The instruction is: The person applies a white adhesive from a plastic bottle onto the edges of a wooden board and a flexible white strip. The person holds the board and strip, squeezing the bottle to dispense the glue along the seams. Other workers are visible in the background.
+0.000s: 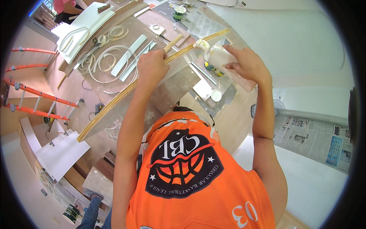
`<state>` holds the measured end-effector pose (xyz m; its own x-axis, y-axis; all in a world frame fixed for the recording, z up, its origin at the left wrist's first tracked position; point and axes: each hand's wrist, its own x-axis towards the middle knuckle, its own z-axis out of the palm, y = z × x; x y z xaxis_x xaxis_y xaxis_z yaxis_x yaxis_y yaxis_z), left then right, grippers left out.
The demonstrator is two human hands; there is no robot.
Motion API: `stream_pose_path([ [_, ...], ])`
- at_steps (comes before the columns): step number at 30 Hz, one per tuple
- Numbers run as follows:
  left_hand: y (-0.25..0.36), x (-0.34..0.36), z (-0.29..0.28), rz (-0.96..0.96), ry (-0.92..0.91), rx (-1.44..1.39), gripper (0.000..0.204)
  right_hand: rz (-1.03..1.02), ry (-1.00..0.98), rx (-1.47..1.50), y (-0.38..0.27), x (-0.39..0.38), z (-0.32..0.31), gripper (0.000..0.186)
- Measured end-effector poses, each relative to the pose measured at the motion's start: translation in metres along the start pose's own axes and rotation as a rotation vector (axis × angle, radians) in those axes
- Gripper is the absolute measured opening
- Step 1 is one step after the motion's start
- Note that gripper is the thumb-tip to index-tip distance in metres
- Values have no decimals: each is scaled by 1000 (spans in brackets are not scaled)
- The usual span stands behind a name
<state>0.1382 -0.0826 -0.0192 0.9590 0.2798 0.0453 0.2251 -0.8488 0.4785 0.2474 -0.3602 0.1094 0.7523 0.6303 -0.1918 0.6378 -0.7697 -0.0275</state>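
A long pale board [105, 108] runs from lower left to upper right in front of me, its bare wooden edge upward. My left hand [152, 66] is closed over that edge, near the middle. A wooden stick [174, 42] juts out just beyond its fingers; whether the hand also grips it, I cannot tell. With thumb and fingers, my right hand [248, 63] holds a white, rounded plastic container [221, 56] close to the board's far end. A curved white piece [203, 47] with yellowish crust is next to it, against the edge; how they join is unclear.
Coiled edging strips [108, 59] and pale blue lengths [129, 57] lie beyond the board. A white cup [216, 95] and a yellow-black tool [213, 69] are nearer. Orange ladders [42, 95] stand left; newspaper [312, 137] covers a surface at right. Another person [66, 9] is far left.
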Motion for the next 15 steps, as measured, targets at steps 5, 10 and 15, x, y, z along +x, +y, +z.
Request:
stream_pose_path([
  [5,1,3,-3,-1,-31,12,31,62,30,25,45,11,0,65],
  [10,3,2,-5,-7,-23,8,30,120,44,94,77,19,-2,61],
  [15,3,3,-5,-12,-20,22,31,51,75,156,87,25,2,61],
])
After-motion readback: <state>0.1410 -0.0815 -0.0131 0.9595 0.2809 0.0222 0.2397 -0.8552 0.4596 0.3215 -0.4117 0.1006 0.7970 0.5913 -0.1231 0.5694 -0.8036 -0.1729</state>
